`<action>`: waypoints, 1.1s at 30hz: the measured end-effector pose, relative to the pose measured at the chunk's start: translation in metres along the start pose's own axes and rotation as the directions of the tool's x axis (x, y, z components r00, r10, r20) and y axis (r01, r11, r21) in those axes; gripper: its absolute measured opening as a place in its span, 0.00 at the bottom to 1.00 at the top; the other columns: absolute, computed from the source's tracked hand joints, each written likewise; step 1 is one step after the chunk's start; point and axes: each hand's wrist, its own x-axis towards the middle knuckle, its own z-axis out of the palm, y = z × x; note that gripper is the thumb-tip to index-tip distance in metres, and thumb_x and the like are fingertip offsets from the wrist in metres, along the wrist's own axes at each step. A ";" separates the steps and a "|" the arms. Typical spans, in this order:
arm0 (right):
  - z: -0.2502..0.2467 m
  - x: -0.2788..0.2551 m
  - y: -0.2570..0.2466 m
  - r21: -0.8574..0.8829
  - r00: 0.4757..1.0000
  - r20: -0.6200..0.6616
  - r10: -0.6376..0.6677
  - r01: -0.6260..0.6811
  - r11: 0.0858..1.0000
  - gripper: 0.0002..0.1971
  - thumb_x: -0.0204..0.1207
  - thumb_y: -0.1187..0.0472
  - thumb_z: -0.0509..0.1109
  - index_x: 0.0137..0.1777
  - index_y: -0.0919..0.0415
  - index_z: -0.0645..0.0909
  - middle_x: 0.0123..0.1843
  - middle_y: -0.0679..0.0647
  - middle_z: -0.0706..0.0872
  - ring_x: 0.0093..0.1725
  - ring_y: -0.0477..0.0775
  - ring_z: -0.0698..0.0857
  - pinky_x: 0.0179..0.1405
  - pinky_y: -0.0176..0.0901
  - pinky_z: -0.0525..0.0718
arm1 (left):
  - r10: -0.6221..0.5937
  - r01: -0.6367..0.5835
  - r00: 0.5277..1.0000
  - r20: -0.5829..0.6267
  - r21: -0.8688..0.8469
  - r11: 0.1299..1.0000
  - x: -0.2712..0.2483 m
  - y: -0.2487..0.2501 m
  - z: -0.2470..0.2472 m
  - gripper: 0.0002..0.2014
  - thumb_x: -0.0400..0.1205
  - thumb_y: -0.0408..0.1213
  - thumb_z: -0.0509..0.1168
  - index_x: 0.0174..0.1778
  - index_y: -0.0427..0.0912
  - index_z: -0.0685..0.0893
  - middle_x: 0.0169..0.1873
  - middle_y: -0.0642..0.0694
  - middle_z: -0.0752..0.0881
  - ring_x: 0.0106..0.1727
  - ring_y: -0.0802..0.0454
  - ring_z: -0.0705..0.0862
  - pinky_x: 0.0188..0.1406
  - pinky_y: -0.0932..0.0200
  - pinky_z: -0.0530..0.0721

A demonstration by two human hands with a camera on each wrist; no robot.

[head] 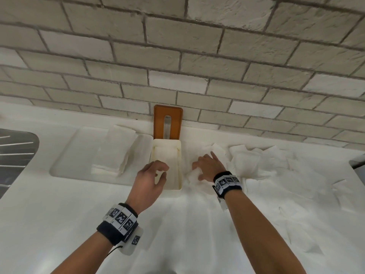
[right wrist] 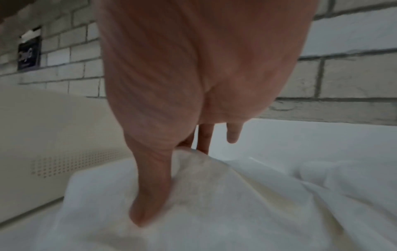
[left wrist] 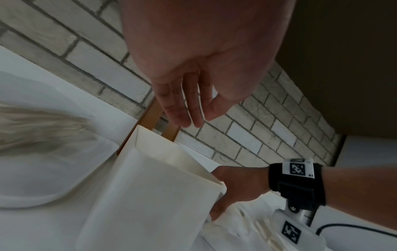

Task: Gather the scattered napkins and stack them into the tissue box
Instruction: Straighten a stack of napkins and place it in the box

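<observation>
An open cream tissue box [head: 179, 167] stands on the white counter, with napkins lying flat inside it. My left hand [head: 162, 171] hovers over the box's near end with relaxed fingers and holds nothing; the left wrist view shows its fingers [left wrist: 182, 112] straight. Just right of the box, my right hand [head: 199, 169] bears down on a crumpled white napkin [head: 189, 181]. Thumb and fingers [right wrist: 150, 195] pinch up a fold of that napkin [right wrist: 214, 195] beside the box wall [right wrist: 53, 135]. More loose napkins [head: 256, 161] lie scattered to the right.
The box's brown lid [head: 158, 123] leans against the brick wall behind it. A stack of napkins [head: 116, 153] sits in a shallow recessed tray [head: 79, 147] at the left. A dark sink [head: 15, 151] is at the far left, a dark object [head: 357, 163] at the right edge.
</observation>
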 end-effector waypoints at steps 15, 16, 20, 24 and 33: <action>-0.075 -0.211 -0.042 0.899 0.786 -0.407 0.466 0.255 0.355 0.06 0.85 0.51 0.79 0.48 0.50 0.87 0.40 0.39 0.89 0.40 0.42 0.85 0.41 0.30 0.78 | 0.009 0.082 0.964 0.264 -0.331 0.940 -0.015 0.097 0.025 0.50 0.75 0.62 0.82 0.87 0.61 0.58 0.75 0.74 0.74 0.74 0.71 0.77 0.70 0.72 0.78; -0.074 -0.217 -0.046 0.910 0.775 -0.399 0.489 0.269 0.317 0.07 0.85 0.51 0.78 0.49 0.51 0.88 0.40 0.40 0.89 0.41 0.43 0.85 0.41 0.32 0.79 | 0.017 0.092 0.963 0.269 -0.389 0.916 -0.017 0.104 0.024 0.45 0.77 0.56 0.82 0.85 0.60 0.62 0.70 0.77 0.78 0.71 0.72 0.80 0.66 0.72 0.81; -0.044 -0.219 -0.054 0.948 0.697 -0.318 0.643 0.214 0.236 0.08 0.86 0.44 0.77 0.53 0.46 0.88 0.46 0.42 0.92 0.46 0.45 0.89 0.48 0.43 0.86 | -0.033 0.156 0.972 0.232 -0.535 0.830 -0.031 0.108 0.033 0.25 0.85 0.38 0.78 0.75 0.55 0.76 0.62 0.65 0.89 0.63 0.60 0.91 0.59 0.55 0.92; 0.032 -0.200 -0.057 0.981 0.639 -0.148 0.755 -0.004 0.196 0.12 0.82 0.43 0.80 0.56 0.44 0.83 0.49 0.41 0.91 0.49 0.47 0.90 0.55 0.50 0.89 | -0.118 0.193 0.953 0.280 -0.255 0.948 -0.049 0.070 0.058 0.21 0.86 0.40 0.75 0.72 0.50 0.75 0.47 0.56 0.90 0.43 0.64 0.89 0.43 0.65 0.86; 0.084 -0.214 -0.063 0.962 0.629 -0.191 0.753 -0.031 0.270 0.18 0.74 0.58 0.88 0.37 0.53 0.78 0.42 0.43 0.91 0.45 0.40 0.89 0.47 0.32 0.82 | -0.225 0.190 0.912 0.344 0.132 0.973 -0.100 0.019 0.074 0.21 0.89 0.43 0.68 0.76 0.48 0.71 0.64 0.46 0.86 0.63 0.46 0.85 0.65 0.49 0.84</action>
